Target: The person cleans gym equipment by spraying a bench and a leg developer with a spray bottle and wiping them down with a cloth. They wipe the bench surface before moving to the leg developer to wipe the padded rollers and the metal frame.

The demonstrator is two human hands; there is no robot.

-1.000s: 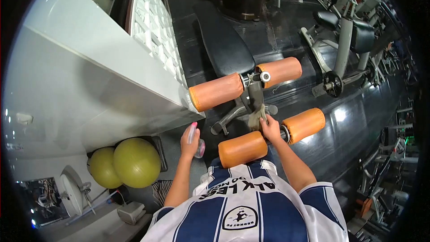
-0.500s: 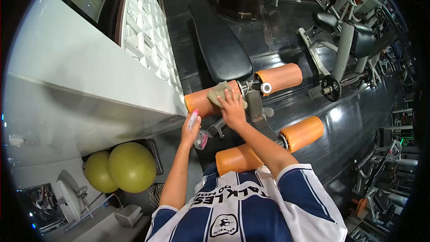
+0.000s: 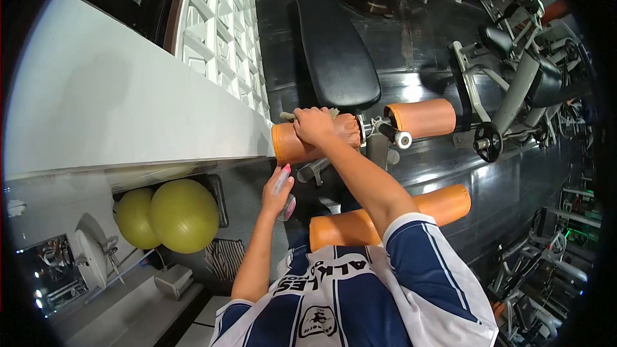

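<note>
In the head view an orange padded roller [image 3: 288, 146] sits at the foot of a black bench. My right hand [image 3: 313, 127] is curled over its top, gripping a greenish-tan cloth [image 3: 287, 116] against the far side; most of the cloth is hidden under the fingers. Just below the roller's left end, my left hand [image 3: 274, 196] is closed around a clear spray bottle [image 3: 281, 181] with a pink top. To the right, past the metal bar end [image 3: 403, 139], is a matching roller [image 3: 425, 117]. Nearer my body lies another orange roller [image 3: 344, 228], partly behind my right forearm.
The long black bench [image 3: 344, 67] stretches away ahead. A white wall [image 3: 160, 112] with a lattice panel runs close along the left. Green exercise balls [image 3: 185, 216] rest at lower left. A weight machine [image 3: 520, 90] stands on the right on dark flooring.
My right hand and the cloth have shifted from the roller's inner end leftward and over its far side. My left hand still holds the spray bottle. The view has turned slightly.
</note>
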